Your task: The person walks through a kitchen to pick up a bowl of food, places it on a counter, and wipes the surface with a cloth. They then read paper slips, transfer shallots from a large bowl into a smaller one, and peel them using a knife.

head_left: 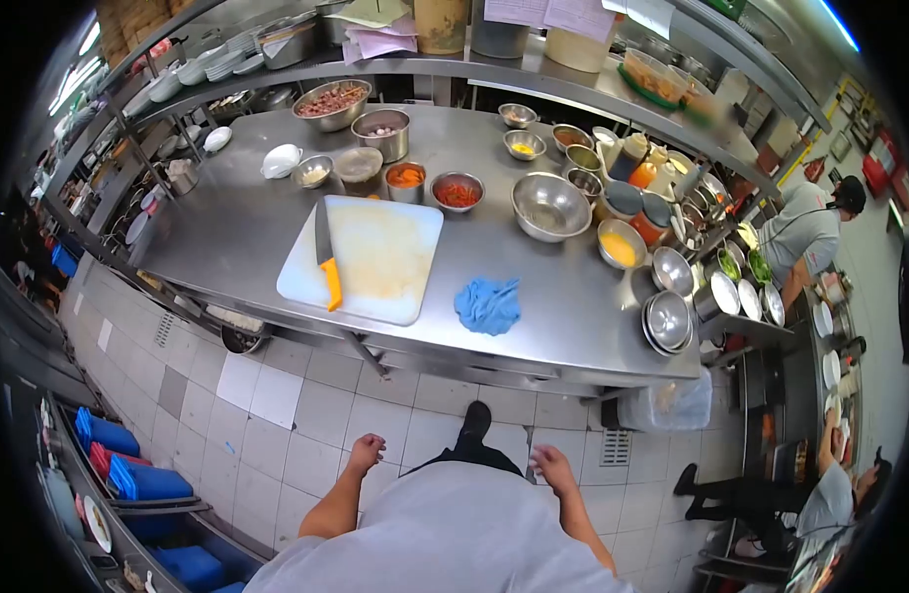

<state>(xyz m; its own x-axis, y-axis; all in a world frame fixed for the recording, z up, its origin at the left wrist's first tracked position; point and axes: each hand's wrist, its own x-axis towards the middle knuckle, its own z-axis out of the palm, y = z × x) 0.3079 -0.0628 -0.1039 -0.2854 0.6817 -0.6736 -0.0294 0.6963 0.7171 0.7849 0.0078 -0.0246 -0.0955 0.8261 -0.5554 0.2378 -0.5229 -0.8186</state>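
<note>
My left hand point(367, 453) hangs in the air in front of the worktable, its fingers loosely bent and apart, with nothing visible in it. Level with it on the other side of my body, my right hand point(551, 465) is also loosely open and holds nothing I can see. Neither touches the steel worktable point(212, 237). A white cutting board point(390, 252) lies near its front edge. Across the board's left part rests a knife point(326, 252) with a yellow handle. To the right of the board is a crumpled blue cloth point(488, 304).
Along the table's back stand a bowl of chopped meat point(333, 102), a metal pot point(381, 133) and a bowl of red pieces point(457, 191). An empty steel bowl point(551, 206) and sauce bottles point(632, 153) are at right. Two people point(805, 232) work on that side. Blue bins point(148, 479) line the lower left.
</note>
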